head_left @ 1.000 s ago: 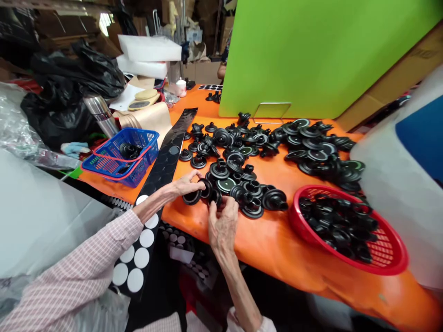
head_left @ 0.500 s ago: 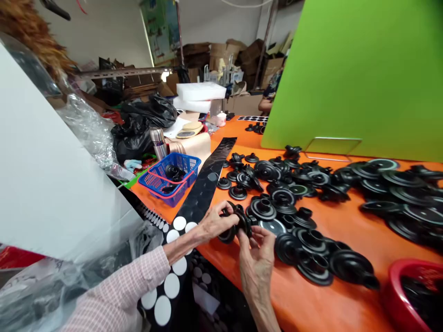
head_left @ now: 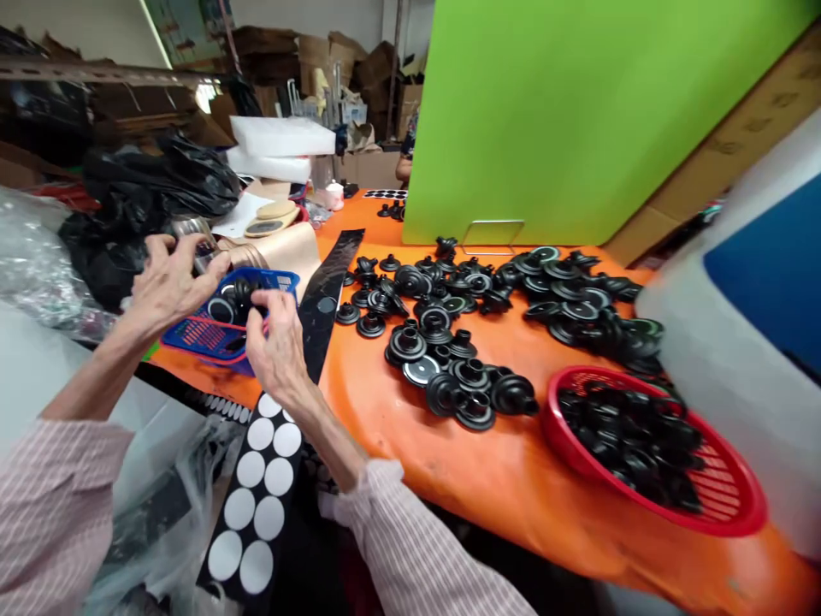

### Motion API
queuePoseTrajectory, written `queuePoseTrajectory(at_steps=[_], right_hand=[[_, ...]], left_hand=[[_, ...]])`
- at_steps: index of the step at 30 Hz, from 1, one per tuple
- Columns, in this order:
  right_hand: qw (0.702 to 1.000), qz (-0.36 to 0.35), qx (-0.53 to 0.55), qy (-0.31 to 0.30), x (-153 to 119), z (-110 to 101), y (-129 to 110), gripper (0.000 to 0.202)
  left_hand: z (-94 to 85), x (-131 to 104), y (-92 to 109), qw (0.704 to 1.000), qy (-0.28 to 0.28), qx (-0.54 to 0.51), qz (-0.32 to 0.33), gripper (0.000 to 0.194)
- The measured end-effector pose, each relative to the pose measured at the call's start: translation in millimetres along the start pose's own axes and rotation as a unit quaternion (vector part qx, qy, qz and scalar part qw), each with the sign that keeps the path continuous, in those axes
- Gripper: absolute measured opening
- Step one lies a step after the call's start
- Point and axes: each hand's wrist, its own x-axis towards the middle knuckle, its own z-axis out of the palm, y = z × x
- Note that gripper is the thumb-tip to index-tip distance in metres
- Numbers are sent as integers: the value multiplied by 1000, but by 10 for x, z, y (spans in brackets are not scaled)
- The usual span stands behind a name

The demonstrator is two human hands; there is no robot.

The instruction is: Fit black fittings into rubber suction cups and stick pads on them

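My left hand [head_left: 170, 278] is over the left side of a blue plastic basket [head_left: 202, 336], thumb and fingers spread apart with nothing between them. My right hand [head_left: 277, 338] is at the basket's right side, its thumb and index finger bent together against a black flanged part [head_left: 242, 293]. That part sits low, within the basket rim, close to other dark round pieces; how firmly it is gripped is partly hidden. On the orange table [head_left: 359, 393], many similar black stepped discs with short necks [head_left: 409, 340] lie in loose piles to the right.
A red basket [head_left: 737, 479] full of black parts stands at the right front. A green panel [head_left: 532, 120] rises behind the piles. A black strip with white round stickers [head_left: 260, 479] hangs off the front edge. White foam blocks [head_left: 282, 137] are stacked at the back left.
Both hands have moved left from the table's front edge, where they held black parts together, to the blue basket. My left hand has opened. The view has turned right, showing the whole red basket.
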Motion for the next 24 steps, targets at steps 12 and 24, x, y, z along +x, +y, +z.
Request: queuePoseTrajectory(at_steps=[12,24], right_hand=[[918,56,-347,183,-1403,-1807,767,40],[964,196,-165,73,-1215,-2081,901,34]], left_hand=[[1403,-1216,914,894,-336,-258,145,46],[1618,-898,1003,816,-370,-430,-111,25]])
